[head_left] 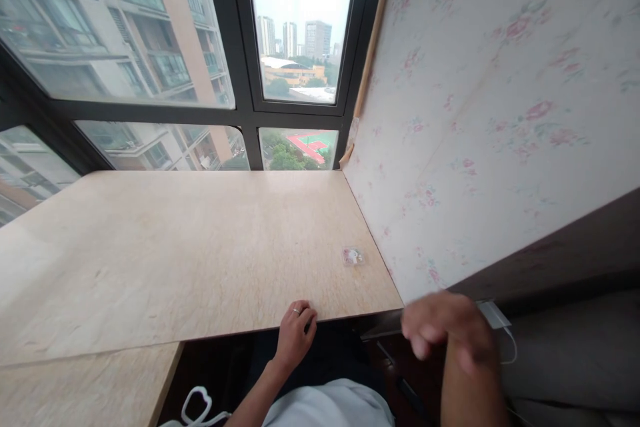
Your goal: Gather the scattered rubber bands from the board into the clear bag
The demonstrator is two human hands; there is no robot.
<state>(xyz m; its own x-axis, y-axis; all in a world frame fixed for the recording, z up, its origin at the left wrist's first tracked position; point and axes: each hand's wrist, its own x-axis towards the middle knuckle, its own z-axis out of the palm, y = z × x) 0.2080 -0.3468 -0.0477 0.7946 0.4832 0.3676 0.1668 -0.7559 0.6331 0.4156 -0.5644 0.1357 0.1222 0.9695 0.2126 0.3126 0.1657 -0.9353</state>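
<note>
My left hand [297,335], with a ring on one finger, rests on the front edge of the pale marbled ledge [210,247]. Its fingers are curled in and I see nothing held in them. My right hand [447,327] is raised off the ledge's right end, near the wall, smeared by motion. Its fingers look bent, but whether they hold anything is hidden. A small clear box [353,256] with pinkish and white contents lies on the ledge near the wall, apart from both hands.
Dark-framed windows [245,107] stand behind the ledge. A flowered wall [450,133] bounds it on the right. At bottom left is a lower marbled surface [85,387] and a white looped object [197,401]. A white device with a cable [495,315] sits beyond my right hand.
</note>
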